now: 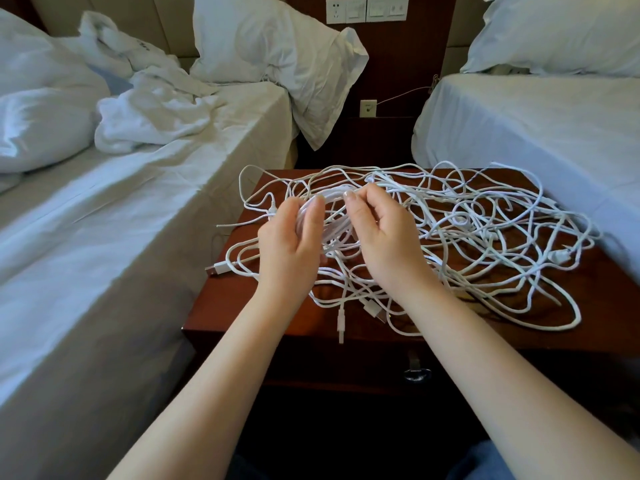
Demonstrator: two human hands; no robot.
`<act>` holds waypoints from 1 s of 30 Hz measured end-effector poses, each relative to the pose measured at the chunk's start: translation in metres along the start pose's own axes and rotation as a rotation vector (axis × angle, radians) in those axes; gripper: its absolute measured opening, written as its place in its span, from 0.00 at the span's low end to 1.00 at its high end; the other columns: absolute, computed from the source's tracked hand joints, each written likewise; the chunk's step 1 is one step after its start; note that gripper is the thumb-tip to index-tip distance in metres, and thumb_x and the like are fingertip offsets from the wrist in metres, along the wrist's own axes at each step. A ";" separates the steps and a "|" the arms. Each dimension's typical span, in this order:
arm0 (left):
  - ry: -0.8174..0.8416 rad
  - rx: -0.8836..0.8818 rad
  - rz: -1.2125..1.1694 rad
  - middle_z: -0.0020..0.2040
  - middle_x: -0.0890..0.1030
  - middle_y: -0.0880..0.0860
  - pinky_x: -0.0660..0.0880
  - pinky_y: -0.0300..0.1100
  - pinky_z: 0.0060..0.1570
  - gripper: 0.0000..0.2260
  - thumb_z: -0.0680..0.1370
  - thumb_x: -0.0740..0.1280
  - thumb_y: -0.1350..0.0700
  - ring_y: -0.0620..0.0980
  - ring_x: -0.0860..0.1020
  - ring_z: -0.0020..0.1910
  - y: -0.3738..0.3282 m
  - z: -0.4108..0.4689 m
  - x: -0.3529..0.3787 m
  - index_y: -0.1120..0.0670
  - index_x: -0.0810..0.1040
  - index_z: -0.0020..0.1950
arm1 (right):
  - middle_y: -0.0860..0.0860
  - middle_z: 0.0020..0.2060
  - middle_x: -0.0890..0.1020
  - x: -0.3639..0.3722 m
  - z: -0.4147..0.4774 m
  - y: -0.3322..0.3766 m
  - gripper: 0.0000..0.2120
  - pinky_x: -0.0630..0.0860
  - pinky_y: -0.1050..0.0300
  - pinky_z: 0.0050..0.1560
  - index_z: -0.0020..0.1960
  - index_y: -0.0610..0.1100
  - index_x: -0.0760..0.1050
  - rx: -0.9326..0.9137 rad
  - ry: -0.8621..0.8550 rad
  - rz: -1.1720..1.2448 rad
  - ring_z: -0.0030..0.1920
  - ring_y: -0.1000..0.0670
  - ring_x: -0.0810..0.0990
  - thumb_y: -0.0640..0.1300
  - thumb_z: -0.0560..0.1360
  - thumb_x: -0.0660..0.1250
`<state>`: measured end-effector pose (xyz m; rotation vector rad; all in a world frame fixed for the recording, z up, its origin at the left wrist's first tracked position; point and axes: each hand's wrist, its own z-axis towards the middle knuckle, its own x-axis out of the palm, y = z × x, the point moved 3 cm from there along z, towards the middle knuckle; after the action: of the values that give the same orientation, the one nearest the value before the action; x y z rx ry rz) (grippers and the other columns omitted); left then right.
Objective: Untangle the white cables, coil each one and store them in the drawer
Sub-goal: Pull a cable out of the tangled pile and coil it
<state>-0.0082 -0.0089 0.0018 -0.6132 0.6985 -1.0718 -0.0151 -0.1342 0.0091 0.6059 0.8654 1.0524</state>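
Note:
A tangle of white cables (485,230) sprawls over the dark red-brown nightstand (221,306), with USB plugs (216,269) poking out at the left and front. My left hand (291,247) grips a bundle of white cable loops (332,233) held above the tabletop. My right hand (384,237) pinches a strand of the same bundle at its top, fingertips together. The drawer front (346,368) below the tabletop is shut, and its metal pull (415,372) shows at the middle.
A bed with rumpled white sheets (121,209) and a pillow (277,53) flanks the nightstand on the left. A second bed (536,133) stands on the right. Wall sockets and switches (367,8) sit on the panel behind. A thin cord runs from a lower socket (367,108).

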 end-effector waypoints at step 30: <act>-0.337 0.014 0.171 0.24 0.65 0.49 0.59 0.37 0.30 0.24 0.80 0.54 0.47 0.49 0.64 0.29 0.031 0.022 -0.029 0.63 0.67 0.31 | 0.49 0.27 0.74 0.030 -0.035 0.023 0.09 0.55 0.57 0.28 0.45 0.43 0.72 -0.356 0.407 -0.704 0.27 0.43 0.70 0.45 0.81 0.58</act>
<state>0.0166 0.0314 -0.0012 -0.6896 0.4406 -0.7899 -0.0487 -0.0963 -0.0006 -0.2275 1.0984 0.6533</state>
